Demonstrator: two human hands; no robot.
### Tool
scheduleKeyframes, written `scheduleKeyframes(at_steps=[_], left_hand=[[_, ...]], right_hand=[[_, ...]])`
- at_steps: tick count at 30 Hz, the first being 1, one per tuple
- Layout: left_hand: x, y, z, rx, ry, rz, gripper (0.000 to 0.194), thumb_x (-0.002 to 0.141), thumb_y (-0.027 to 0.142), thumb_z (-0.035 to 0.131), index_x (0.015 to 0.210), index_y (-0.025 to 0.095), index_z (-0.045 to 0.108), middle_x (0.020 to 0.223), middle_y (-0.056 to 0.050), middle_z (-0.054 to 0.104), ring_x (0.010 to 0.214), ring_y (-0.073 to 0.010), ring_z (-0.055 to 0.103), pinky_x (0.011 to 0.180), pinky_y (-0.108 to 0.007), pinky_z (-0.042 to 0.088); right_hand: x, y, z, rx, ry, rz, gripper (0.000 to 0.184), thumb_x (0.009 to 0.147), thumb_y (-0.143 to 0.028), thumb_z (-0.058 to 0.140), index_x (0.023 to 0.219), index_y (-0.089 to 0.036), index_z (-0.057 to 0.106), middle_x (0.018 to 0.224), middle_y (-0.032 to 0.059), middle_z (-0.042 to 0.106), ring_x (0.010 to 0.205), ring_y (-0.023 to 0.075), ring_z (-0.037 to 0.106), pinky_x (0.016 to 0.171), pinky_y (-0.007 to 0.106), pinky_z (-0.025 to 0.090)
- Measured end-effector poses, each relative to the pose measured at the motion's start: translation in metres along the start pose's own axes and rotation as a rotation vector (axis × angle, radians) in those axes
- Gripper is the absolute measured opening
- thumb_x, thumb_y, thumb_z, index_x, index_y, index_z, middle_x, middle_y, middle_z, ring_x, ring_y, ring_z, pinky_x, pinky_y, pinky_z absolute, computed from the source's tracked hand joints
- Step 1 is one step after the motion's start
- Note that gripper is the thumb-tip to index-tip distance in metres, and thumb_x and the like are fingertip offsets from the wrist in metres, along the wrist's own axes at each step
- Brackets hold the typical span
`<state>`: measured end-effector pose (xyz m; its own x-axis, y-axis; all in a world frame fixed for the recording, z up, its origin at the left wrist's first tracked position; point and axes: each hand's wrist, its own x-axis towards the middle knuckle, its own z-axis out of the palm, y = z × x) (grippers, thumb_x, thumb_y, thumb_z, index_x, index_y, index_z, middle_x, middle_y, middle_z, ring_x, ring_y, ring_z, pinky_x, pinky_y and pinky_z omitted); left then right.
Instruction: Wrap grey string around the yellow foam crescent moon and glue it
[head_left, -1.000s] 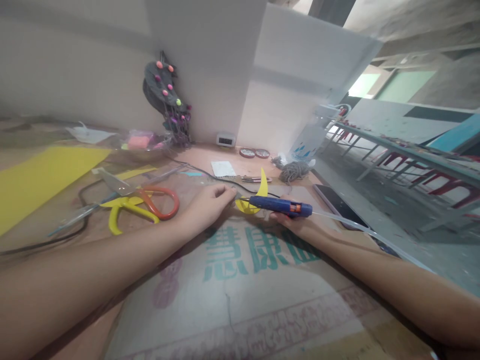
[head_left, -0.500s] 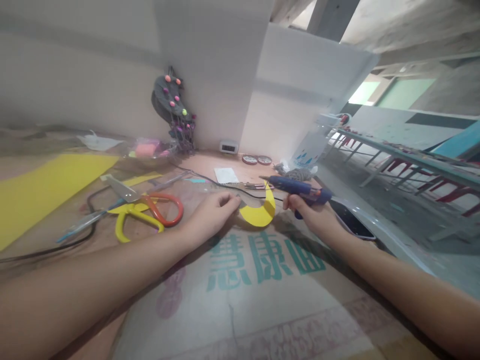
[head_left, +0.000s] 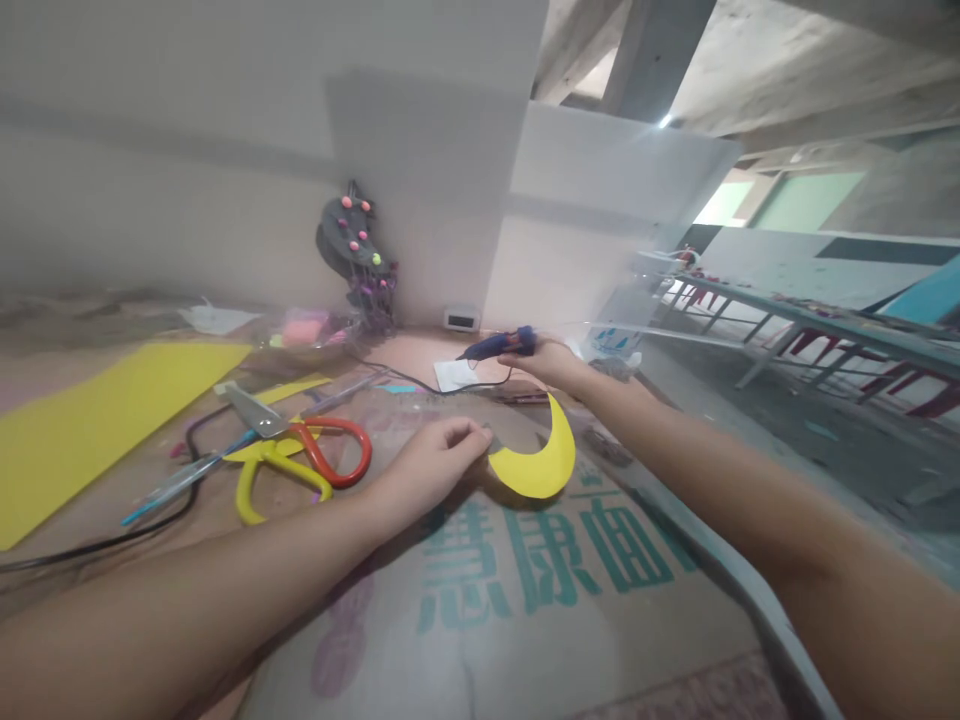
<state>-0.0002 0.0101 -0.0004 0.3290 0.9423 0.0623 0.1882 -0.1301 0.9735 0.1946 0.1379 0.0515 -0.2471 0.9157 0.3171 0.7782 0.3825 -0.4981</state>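
My left hand (head_left: 448, 452) pinches one tip of a yellow paper crescent (head_left: 544, 474), which is held over the printed cardboard. Farther back, my right hand (head_left: 546, 362) grips a blue glue gun (head_left: 495, 345), its nozzle pointing left above a white card (head_left: 454, 376). From the gun a black cord runs leftward across the table. Scissors (head_left: 296, 450) with one red and one yellow handle lie left of my left hand, blades partly spread. Beside them a large yellow sheet (head_left: 112, 425) lies flat.
A grey crescent ornament with coloured balls (head_left: 351, 240) hangs by the white wall. A small digital clock (head_left: 461, 319) stands at the table's back. Clear plastic with pink items (head_left: 307, 328) lies to its left. Right of the table, a long bench (head_left: 817, 315) stands farther off.
My right hand has carried the glue gun away from the crescent, back and to the left, near the white card. My left hand still holds the crescent, now turned flatter to view.
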Motion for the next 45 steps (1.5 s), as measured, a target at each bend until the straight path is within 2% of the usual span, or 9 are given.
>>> scheduleKeyframes(at_steps=[5, 9, 15, 18, 22, 29, 35, 41, 45], left_hand=[[0.003, -0.003, 0.000, -0.028, 0.003, 0.040, 0.034, 0.086, 0.043, 0.051, 0.065, 0.017, 0.049, 0.063, 0.003, 0.046, 0.059, -0.0105, 0.042, 0.053, -0.021, 0.030], [0.003, -0.003, 0.000, -0.039, -0.008, 0.036, 0.034, 0.085, 0.044, 0.051, 0.066, 0.017, 0.049, 0.062, 0.004, 0.047, 0.060, -0.0111, 0.043, 0.055, -0.022, 0.031], [0.005, -0.006, 0.000, -0.044, 0.021, 0.052, 0.033, 0.084, 0.043, 0.052, 0.065, 0.017, 0.052, 0.062, 0.004, 0.049, 0.059, -0.0108, 0.044, 0.055, -0.021, 0.032], [0.006, -0.009, -0.001, -0.088, 0.051, 0.072, 0.033, 0.084, 0.042, 0.054, 0.064, 0.016, 0.053, 0.061, 0.004, 0.050, 0.059, -0.0107, 0.046, 0.055, -0.021, 0.033], [0.007, -0.010, -0.004, -0.203, 0.193, 0.093, 0.032, 0.084, 0.046, 0.056, 0.070, 0.017, 0.055, 0.064, 0.004, 0.051, 0.059, -0.0102, 0.046, 0.055, -0.021, 0.034], [0.010, -0.011, -0.009, -0.195, 0.348, 0.133, 0.033, 0.085, 0.047, 0.055, 0.071, 0.017, 0.057, 0.069, 0.001, 0.054, 0.067, -0.0124, 0.048, 0.061, -0.022, 0.035], [0.009, -0.009, -0.008, -0.132, 0.335, 0.133, 0.032, 0.085, 0.047, 0.053, 0.073, 0.017, 0.056, 0.071, 0.001, 0.054, 0.068, -0.0136, 0.049, 0.063, -0.023, 0.036], [0.005, -0.007, -0.005, -0.036, 0.234, 0.125, 0.032, 0.084, 0.045, 0.051, 0.070, 0.017, 0.054, 0.065, 0.003, 0.051, 0.062, -0.0126, 0.046, 0.059, -0.022, 0.035], [0.003, -0.004, -0.005, 0.046, 0.169, 0.135, 0.032, 0.084, 0.044, 0.051, 0.069, 0.017, 0.055, 0.067, 0.003, 0.054, 0.066, -0.0136, 0.049, 0.062, -0.022, 0.037]], right_hand=[[0.018, 0.024, 0.025, -0.041, -0.059, 0.047, 0.037, 0.075, -0.045, 0.071, 0.095, -0.014, 0.069, 0.079, 0.0069, 0.072, 0.079, 0.0231, 0.066, 0.073, 0.030, 0.049], [0.019, 0.034, 0.028, -0.058, -0.076, 0.044, 0.041, 0.079, -0.047, 0.067, 0.104, -0.013, 0.066, 0.086, 0.0081, 0.072, 0.081, 0.0214, 0.065, 0.074, 0.028, 0.049], [-0.002, 0.029, 0.007, -0.064, -0.048, 0.020, 0.036, 0.084, -0.037, 0.062, 0.113, -0.015, 0.064, 0.099, 0.0089, 0.072, 0.085, 0.0202, 0.066, 0.079, 0.031, 0.050], [-0.027, 0.022, -0.013, -0.069, 0.037, 0.006, 0.035, 0.090, -0.034, 0.053, 0.117, -0.016, 0.062, 0.114, 0.0104, 0.068, 0.102, 0.0226, 0.063, 0.088, 0.034, 0.048], [-0.064, 0.009, -0.026, -0.066, 0.104, -0.029, 0.032, 0.094, -0.028, 0.041, 0.114, -0.017, 0.064, 0.119, 0.0093, 0.066, 0.109, 0.0219, 0.061, 0.094, 0.034, 0.046], [-0.119, -0.016, 0.003, -0.179, -0.215, -0.431, 0.026, 0.094, -0.032, 0.049, 0.106, -0.018, 0.068, 0.112, 0.0106, 0.067, 0.102, 0.0226, 0.061, 0.092, 0.037, 0.046], [-0.143, -0.034, 0.011, -0.072, -0.272, -0.652, 0.017, 0.093, -0.022, 0.051, 0.088, -0.018, 0.067, 0.094, 0.0070, 0.068, 0.090, 0.0166, 0.061, 0.082, 0.029, 0.048], [-0.149, -0.049, -0.006, 0.033, -0.260, -0.366, 0.015, 0.093, -0.022, 0.043, 0.090, -0.020, 0.058, 0.078, 0.0018, 0.064, 0.066, 0.0131, 0.056, 0.059, 0.024, 0.044], [-0.137, -0.054, -0.033, 0.104, -0.098, -0.291, 0.018, 0.094, -0.029, 0.043, 0.093, -0.021, 0.059, 0.089, 0.0034, 0.066, 0.079, 0.0154, 0.060, 0.069, 0.026, 0.046]])
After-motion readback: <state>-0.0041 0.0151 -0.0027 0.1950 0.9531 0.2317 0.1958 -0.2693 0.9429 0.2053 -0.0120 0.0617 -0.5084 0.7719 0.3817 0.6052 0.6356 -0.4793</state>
